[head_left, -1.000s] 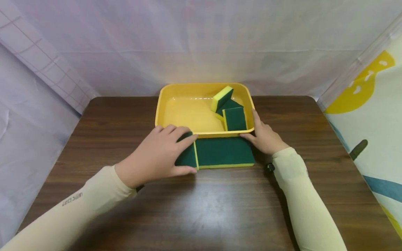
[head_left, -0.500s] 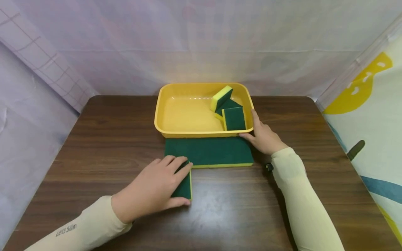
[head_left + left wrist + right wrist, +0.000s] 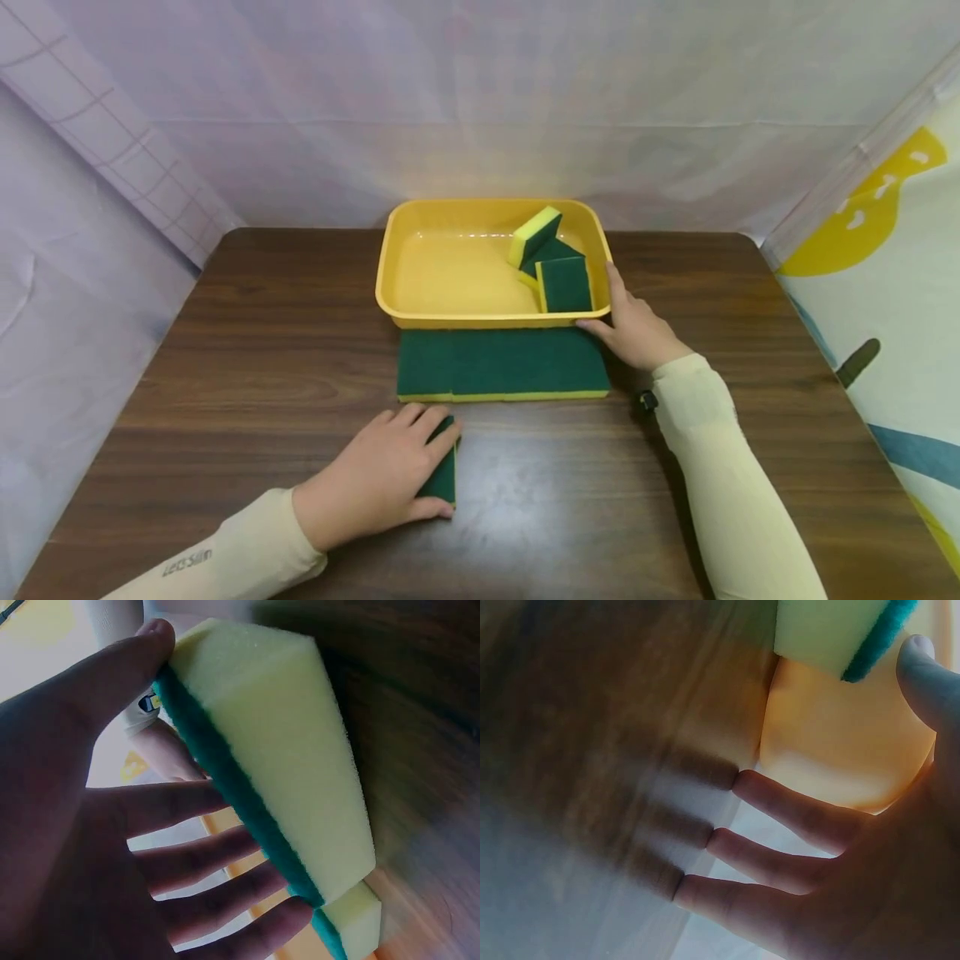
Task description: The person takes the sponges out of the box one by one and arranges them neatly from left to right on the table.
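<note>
My left hand [image 3: 382,475] holds a green-and-yellow scouring sponge [image 3: 442,479] low over the near part of the table, its green side up. In the left wrist view, the thumb is at one end of this sponge [image 3: 277,742] and the fingers lie along its green layer. My right hand [image 3: 637,329] rests at the front right corner of a yellow tray [image 3: 420,321], thumb at the front wall and fingers along the side. In the right wrist view its straight fingertips [image 3: 739,780] meet the tabletop. Several similar sponges [image 3: 566,285] lie tumbled in the tray's right half.
A row of sponges [image 3: 502,362], green side up, lies flush along the tray's front. The brown wooden table [image 3: 285,350] reaches back to a pale curtain [image 3: 300,150]. Another patterned cloth [image 3: 915,350] hangs at the right.
My left hand has brought its sponge from the left end of the row toward the near edge, uncovering the whole row. The right hand and the tray have stayed put.
</note>
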Demonstrator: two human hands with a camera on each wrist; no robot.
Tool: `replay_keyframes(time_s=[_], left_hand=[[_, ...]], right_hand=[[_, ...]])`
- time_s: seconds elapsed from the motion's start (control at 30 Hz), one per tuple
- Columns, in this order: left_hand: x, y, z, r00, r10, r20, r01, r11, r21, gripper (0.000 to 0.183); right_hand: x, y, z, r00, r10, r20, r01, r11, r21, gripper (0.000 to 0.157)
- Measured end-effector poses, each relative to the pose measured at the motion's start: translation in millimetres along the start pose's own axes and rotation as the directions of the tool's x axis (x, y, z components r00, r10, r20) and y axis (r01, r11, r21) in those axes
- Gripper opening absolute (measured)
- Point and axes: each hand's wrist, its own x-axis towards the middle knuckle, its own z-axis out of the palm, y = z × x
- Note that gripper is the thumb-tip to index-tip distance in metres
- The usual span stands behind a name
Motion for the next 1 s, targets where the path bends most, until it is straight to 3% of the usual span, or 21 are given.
replay_keyframes(time_s=[0.23,0.43,0.57,1.0], left_hand=[[-5.0,5.5,-3.5,1.000,-0.002,0.003,0.002,1.000,-0.007,0.093],[-18.2,23.7,-13.6,0.999,0.005,0.033,-0.003,0.999,-0.052,0.076],[-19.9,30.7,-11.6,0.999,0.021,0.037,-0.017,0.995,-0.099,0.067],[-12.6,22.7,-2.5,1.000,-0.017,0.017,0.019,0.991,-0.132,0.067]], right_hand=[[-1.0,0.7,0.4,1.000,0.003,-0.004,-0.003,1.000,0.003,0.109],[-1.1,-1.0,-0.2,1.000,0.004,0.004,-0.004,1.000,0.005,0.110],[-1.6,-1.6,-1.1,1.000,0.010,0.004,-0.010,1.000,0.003,0.109],[-1.8,-0.7,0.5,1.000,0.005,0.001,-0.005,1.000,0.001,0.109]])
